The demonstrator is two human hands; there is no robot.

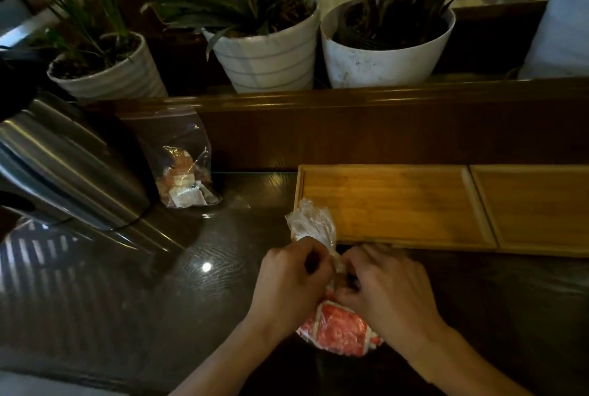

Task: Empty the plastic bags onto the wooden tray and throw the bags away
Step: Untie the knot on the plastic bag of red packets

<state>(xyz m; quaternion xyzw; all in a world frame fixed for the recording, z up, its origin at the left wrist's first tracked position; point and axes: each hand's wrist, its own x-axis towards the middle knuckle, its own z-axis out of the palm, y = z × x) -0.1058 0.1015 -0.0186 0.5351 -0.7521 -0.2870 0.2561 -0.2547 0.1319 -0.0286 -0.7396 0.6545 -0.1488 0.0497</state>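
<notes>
The dark tabletop [191, 284] is the biggest thing here, shiny and brown. A big silver machine [63, 166] sits on it at the left. Three white plant pots [271, 60] stand on a ledge behind it.

The wooden tray [398, 204] lies flat on the right side of the tabletop. Another tray [535, 207] sits just beside it, touching. Both trays have nothing on them yet, so the job is only starting.

Next come the two hands, close together near the front edge of the wooden tray. The left hand [288, 280] and the right hand [387, 287] both pinch the neck of a bag [338, 328]. Each grip is closed on the twisted plastic, right at the knot. The loose top of the bag sticks up past the fingers and lies over the tray's corner. The full part of the bag rests on the tabletop under the wrists. Something red and white is inside, but I cannot tell what it is.

A second bag [186, 175] leans against the silver machine, well apart from the hands. It is clear and holds small orange and white things. Nobody is touching it.

I think the hands are working on untying the knot. The next move needs the fingers to pull the knot loose without ripping the thin plastic. Then the bag must be lifted over the tray and tipped, so the red things slide out onto the wood and not onto the tabletop.
</notes>
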